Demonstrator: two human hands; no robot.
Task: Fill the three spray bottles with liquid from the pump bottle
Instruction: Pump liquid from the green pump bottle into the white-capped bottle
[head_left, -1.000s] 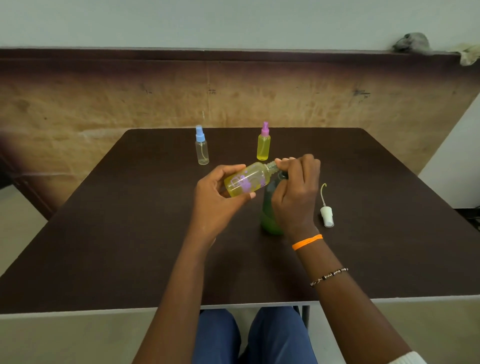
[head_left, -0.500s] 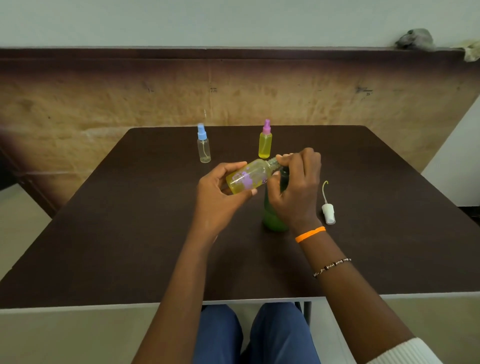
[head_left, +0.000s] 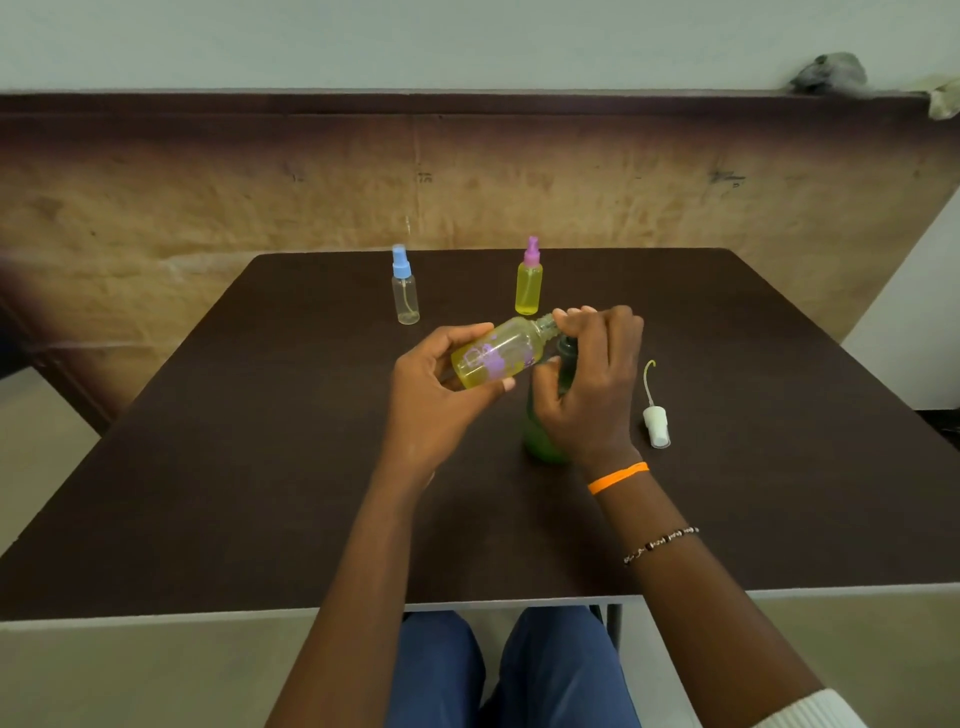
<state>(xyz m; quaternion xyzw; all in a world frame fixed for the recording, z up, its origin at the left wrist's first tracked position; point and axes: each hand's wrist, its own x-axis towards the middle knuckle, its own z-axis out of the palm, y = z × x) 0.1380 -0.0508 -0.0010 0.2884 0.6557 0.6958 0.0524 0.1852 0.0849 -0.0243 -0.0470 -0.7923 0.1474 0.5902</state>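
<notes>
My left hand (head_left: 431, 405) grips a clear bottle of yellow liquid with a purple label (head_left: 498, 358), tilted on its side with its open threaded neck pointing right. That neck is over the mouth of a dark green bottle (head_left: 540, 447) standing on the table. My right hand (head_left: 597, 384) is curled round the green bottle's upper part, and its fingertips touch the yellow bottle's neck. The green bottle's mouth is hidden by my fingers. At the back stand a clear spray bottle with a blue cap (head_left: 405, 291) and a yellow-filled spray bottle with a pink cap (head_left: 529, 286).
A white spray cap with its dip tube (head_left: 655, 426) lies on the dark brown table (head_left: 260, 467), just right of my right hand. A wooden panel wall runs behind the table. My knees are under the near edge.
Both hands keep the tilted bottle at the green bottle's mouth in nearly the same place; only the view shifts slightly.
</notes>
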